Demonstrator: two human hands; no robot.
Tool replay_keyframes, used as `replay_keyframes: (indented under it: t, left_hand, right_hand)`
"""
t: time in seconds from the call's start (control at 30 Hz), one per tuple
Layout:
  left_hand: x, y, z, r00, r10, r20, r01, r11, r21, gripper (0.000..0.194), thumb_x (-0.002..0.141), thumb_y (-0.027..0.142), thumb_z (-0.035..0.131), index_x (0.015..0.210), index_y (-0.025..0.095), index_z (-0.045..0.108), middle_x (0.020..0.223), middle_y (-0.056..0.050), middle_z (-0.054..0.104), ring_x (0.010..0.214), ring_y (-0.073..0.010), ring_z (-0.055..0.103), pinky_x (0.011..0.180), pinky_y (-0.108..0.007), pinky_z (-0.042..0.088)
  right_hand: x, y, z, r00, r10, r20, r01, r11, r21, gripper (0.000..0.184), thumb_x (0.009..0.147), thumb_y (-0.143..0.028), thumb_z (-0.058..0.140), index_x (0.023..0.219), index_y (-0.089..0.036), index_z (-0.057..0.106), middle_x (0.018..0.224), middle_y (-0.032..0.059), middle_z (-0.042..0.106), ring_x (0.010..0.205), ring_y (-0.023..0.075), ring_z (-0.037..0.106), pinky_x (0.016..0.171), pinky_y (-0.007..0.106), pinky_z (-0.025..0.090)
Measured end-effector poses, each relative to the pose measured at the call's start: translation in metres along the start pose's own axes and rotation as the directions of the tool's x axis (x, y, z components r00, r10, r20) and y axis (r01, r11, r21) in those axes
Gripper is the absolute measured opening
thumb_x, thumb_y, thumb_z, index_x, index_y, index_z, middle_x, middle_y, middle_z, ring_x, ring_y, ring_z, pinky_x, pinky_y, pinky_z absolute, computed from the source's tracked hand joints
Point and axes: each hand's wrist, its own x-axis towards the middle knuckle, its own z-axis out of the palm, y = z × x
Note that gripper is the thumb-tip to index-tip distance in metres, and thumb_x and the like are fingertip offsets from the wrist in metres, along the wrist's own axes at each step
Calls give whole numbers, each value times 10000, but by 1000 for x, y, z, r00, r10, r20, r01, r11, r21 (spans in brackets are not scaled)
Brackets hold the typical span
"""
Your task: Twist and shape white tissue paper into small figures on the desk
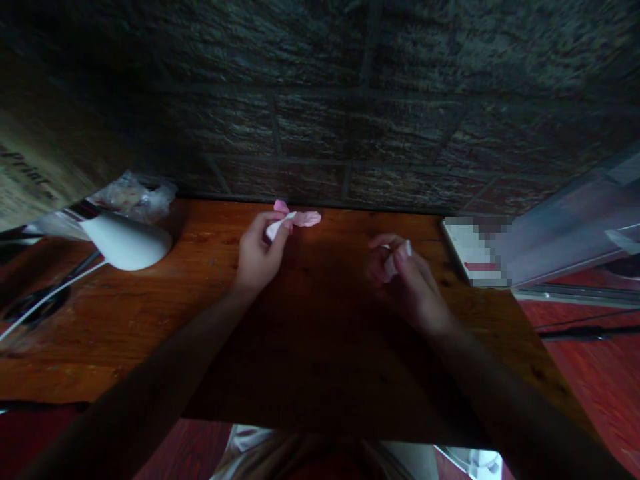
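Between the thumb and fingers of my left hand [261,252] is a small white piece [276,229] that looks like folded paper or tissue. Just beyond those fingertips, two crumpled pink paper-like pieces [306,219] lie near the wall edge of the table; one is partly behind my hand. My right hand [407,280] is above the right part of the table, blurred, its fingers curled around a small whitish scrap [390,268]. A bit of white also shows by the thumb tip. The two hands are apart.
A dark stone-like wall [320,120] backs the wooden table [310,347]. To the left are a white lamp-like object [127,241] with a cable, black scissors [35,303], a clear plastic bag [135,197] and printed brown card [45,153]. A pale box [475,257] stands right, beside a translucent panel [565,230].
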Motion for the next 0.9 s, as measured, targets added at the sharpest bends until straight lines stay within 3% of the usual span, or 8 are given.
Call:
replay_keyframes:
  t: [0.1, 0.2, 0.43, 0.6, 0.7, 0.8, 0.9]
  left_hand:
    - [-6, 9, 5, 993, 57, 103, -61, 997, 39, 236, 948, 295, 635, 1152, 179, 652, 1125, -76, 760, 987, -192, 721, 859, -288, 560]
    - [-13, 15, 8, 962, 66, 266, -85, 995, 60, 277, 950, 267, 628, 1211, 181, 667, 1162, -76, 771, 1027, -202, 735, 925, -306, 562]
    - [-16, 8, 8, 887, 123, 445, -225, 957, 185, 193, 935, 139, 600, 1086, 172, 716, 1095, -76, 772, 1029, -237, 718, 963, -382, 555]
    - [-22, 14, 10, 880, 201, 429, -332, 908, 255, 277, 940, 182, 620, 1206, 121, 667, 1215, -146, 715, 1148, -287, 661, 1017, -457, 532]
    - [-26, 26, 11, 884, 306, 354, -382, 909, 166, 259, 966, 188, 594, 1213, 147, 663, 1214, -134, 715, 1165, -259, 657, 1040, -440, 524]
    - [-28, 43, 9, 870, 401, 286, -419, 908, -1, 200, 976, 156, 578, 1145, 171, 683, 1106, -99, 750, 1048, -203, 704, 980, -365, 557]
    - [-32, 55, 6, 845, 440, 302, -418, 898, -139, 270, 955, 220, 648, 1219, 164, 657, 1110, -109, 755, 1018, -196, 715, 946, -330, 573]
  right_hand:
    - [3, 8, 3, 944, 327, 43, -329, 930, 166, 361, 834, -515, 699, 1044, -221, 696, 784, 5, 660, 626, 140, 582, 502, 248, 461]
    - [3, 13, 4, 889, 451, 74, -454, 851, 263, 319, 847, -430, 661, 1059, -195, 705, 863, 38, 716, 678, 156, 651, 486, 235, 465]
    - [1, 20, 7, 863, 494, 107, -504, 827, 249, 261, 861, -420, 696, 985, -191, 682, 714, 2, 687, 549, 123, 591, 435, 206, 394]
    - [-2, 25, 7, 892, 448, 67, -452, 871, 194, 270, 879, -445, 690, 940, -188, 632, 586, -66, 526, 471, 85, 455, 433, 199, 326]
    - [-2, 23, 6, 894, 441, 77, -448, 880, 159, 307, 869, -474, 713, 944, -199, 598, 572, -101, 413, 448, 60, 339, 431, 187, 249]
    - [-2, 23, 7, 892, 440, 103, -449, 889, 92, 374, 849, -536, 726, 896, -202, 567, 564, -119, 316, 448, 49, 218, 422, 185, 161]
    - [-5, 23, 10, 884, 446, 139, -453, 891, 19, 404, 870, -580, 685, 840, -204, 540, 571, -114, 298, 467, 52, 200, 429, 188, 159]
